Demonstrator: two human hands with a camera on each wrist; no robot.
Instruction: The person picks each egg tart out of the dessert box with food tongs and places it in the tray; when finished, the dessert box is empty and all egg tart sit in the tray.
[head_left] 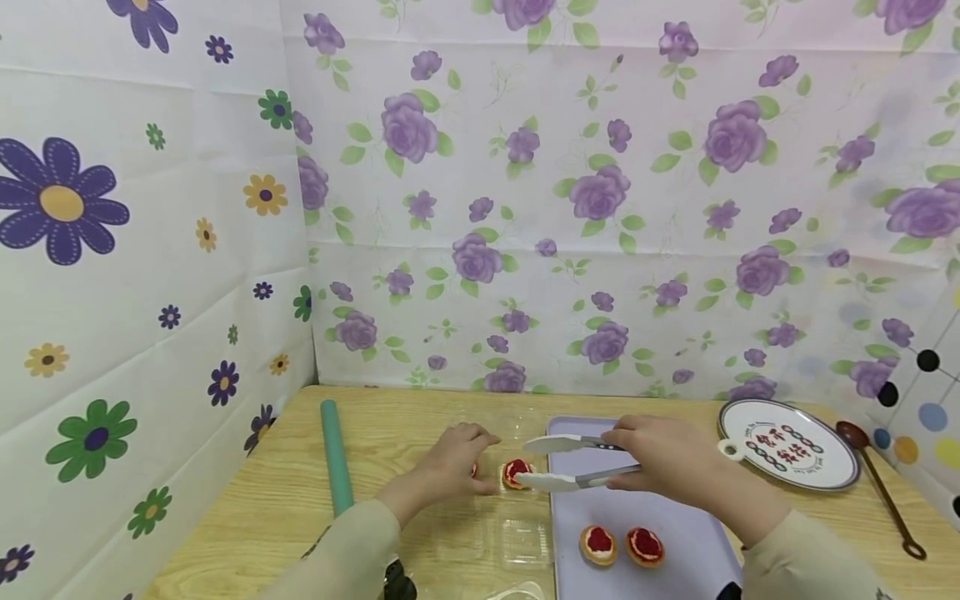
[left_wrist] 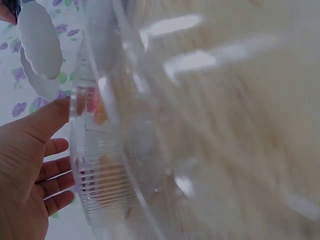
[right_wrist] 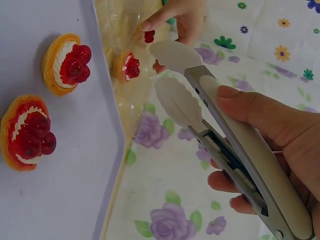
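My right hand (head_left: 667,458) grips a pair of tongs (right_wrist: 260,165), whose pale scalloped tips stand apart and hold nothing. Near the tips, a red-topped berry tart (head_left: 516,473) sits in a clear plastic container (head_left: 525,542). Another tart (right_wrist: 149,36) in the container is partly hidden by my left hand (head_left: 450,458). That hand is at the container's side with relaxed fingers, thumb and fingertips right at the clear wall (left_wrist: 82,150) in the left wrist view. On the lavender tray (head_left: 630,508) to the right lie two more tarts, one left (head_left: 598,545) and one right (head_left: 645,547).
A green roll (head_left: 337,458) lies on the wooden table (head_left: 247,508) at the left. At the back right are a round white plate-like board (head_left: 813,471) with a handle and a brown ladle (head_left: 885,492). Flowered cloths (head_left: 525,208) hang behind and at the sides.
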